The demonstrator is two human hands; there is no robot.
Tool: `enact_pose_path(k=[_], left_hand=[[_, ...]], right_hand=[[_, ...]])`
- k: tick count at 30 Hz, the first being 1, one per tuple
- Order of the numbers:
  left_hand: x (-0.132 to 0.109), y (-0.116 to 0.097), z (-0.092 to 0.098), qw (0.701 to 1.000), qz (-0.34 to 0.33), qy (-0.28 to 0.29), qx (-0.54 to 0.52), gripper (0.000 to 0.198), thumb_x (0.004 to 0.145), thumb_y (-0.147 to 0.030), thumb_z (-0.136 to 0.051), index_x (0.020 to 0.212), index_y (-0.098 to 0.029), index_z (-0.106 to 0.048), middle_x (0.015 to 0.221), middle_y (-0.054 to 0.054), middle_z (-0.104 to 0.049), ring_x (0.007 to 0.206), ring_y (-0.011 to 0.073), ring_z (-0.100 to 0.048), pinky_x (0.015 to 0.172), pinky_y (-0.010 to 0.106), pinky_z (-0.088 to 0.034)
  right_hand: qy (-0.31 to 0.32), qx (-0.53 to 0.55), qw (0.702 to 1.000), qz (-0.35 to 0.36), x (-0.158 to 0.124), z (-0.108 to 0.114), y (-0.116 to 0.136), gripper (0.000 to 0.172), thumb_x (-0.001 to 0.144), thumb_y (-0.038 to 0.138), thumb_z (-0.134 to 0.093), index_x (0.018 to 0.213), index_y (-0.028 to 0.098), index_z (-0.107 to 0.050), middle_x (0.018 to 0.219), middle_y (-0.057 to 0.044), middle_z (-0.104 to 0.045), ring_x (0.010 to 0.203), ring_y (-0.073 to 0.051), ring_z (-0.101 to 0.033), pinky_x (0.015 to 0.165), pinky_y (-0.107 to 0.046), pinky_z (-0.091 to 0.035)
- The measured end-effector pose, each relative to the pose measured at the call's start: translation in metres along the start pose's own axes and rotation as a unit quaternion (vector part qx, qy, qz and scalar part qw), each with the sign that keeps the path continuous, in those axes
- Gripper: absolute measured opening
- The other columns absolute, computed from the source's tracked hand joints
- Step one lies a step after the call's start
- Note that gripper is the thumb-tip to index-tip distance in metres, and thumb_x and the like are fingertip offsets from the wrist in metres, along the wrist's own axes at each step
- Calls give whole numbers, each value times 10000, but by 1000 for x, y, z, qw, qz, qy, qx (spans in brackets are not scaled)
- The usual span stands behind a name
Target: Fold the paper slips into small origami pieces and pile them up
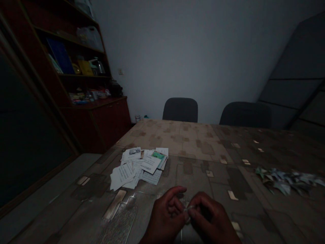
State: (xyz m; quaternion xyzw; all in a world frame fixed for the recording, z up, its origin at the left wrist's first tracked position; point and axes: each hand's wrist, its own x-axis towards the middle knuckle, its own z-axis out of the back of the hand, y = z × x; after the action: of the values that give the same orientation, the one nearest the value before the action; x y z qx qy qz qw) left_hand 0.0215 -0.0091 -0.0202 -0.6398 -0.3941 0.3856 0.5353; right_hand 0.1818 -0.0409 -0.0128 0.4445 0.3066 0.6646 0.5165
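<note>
Low in the middle of the head view, my left hand [169, 213] and my right hand [210, 215] meet above the table. A small pale piece [187, 211], apparently folded paper, sits between their fingertips. My right hand pinches it between thumb and forefinger. My left thumb presses at its other side, with the left forefinger raised and curved apart and the other fingers curled. Much of the piece is hidden by the fingers. Beyond my left hand lies a loose pile of printed paper sheets [151, 164]. Off to the right rests a heap of crumpled or folded papers [286, 181].
A patterned cloth covers the table [188, 142]. Behind its far edge stand two dark chairs [180, 109], against a pale wall. At left is a red-brown cabinet [109, 120] with filled shelves. The room is dim.
</note>
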Motion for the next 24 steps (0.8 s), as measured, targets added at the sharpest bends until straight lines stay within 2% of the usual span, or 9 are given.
enact_pose_path(k=[2,5,7,11,17,24], left_hand=[[1,0,-1,1000,-2,1,-10,524,651,-285,-803,1109,-129,-602,652,-21,-583,589,153,-607,571,245,-439],[1,-1,-1,1000,14,5,2,354,682,-406,-788,832,-124,-634,628,9,-605,575,168,-632,567,252,-454],[0,-1,-1,999,13,20,24,369,725,-473,-746,710,-130,-611,608,30,-628,572,167,-636,562,242,-446],[-2,1,1,998,-6,28,49,403,747,-527,-709,707,-138,-615,591,26,-638,557,162,-635,536,221,-421],[-2,0,-1,997,13,16,72,409,734,-526,-716,661,-151,-570,549,2,-605,504,146,-617,486,197,-375],[-2,-3,-2,1000,25,-3,19,451,683,-555,-755,649,-146,-568,543,-18,-579,478,125,-597,478,192,-390]], right_hand=[[-1,-10,1000,10,0,1,0,174,854,302,-567,727,192,-611,692,-1,-594,630,-151,-562,587,-234,-423],[-5,-11,1000,11,0,3,1,172,861,310,-571,738,196,-611,687,2,-595,635,-154,-564,585,-232,-428],[-6,-6,1000,5,0,4,2,174,866,316,-565,749,196,-612,695,0,-597,646,-157,-568,593,-233,-435],[-11,0,1000,-3,0,4,3,171,855,320,-561,747,194,-602,686,7,-578,643,-154,-561,589,-231,-436],[-9,10,1000,-21,1,1,3,182,848,321,-555,732,191,-607,660,14,-557,609,-145,-533,547,-225,-411],[-13,60,996,-62,0,4,2,225,844,396,-579,772,186,-622,661,8,-571,634,-161,-536,578,-245,-422]])
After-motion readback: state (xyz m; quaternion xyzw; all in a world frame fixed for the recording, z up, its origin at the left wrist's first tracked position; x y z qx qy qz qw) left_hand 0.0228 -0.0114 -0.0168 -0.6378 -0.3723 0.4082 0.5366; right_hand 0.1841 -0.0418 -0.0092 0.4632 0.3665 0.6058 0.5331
